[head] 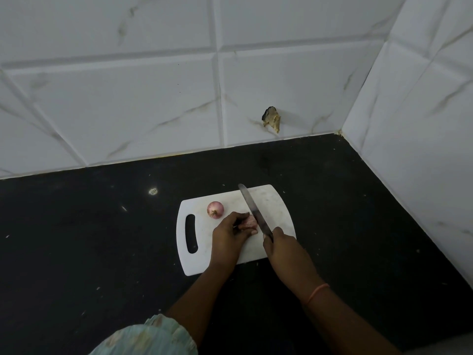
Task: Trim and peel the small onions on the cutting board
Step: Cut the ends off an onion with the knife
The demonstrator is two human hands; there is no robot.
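The left hand (231, 233) mostly hid one small onion (250, 221), fingers curled around it near the cutting board's (273, 201) centre. The right hand (277, 242) gripped the knife (253, 210), handle concealed, blade beside that onion. A second onion (215, 209), pink-skinned and unpeeled, sat toward the board's handle slot.

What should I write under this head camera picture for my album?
Left hand steadies onion; right hand cuts with knife.

Black speckled countertop (89, 239) meets white marbled wall tiles (128, 98).
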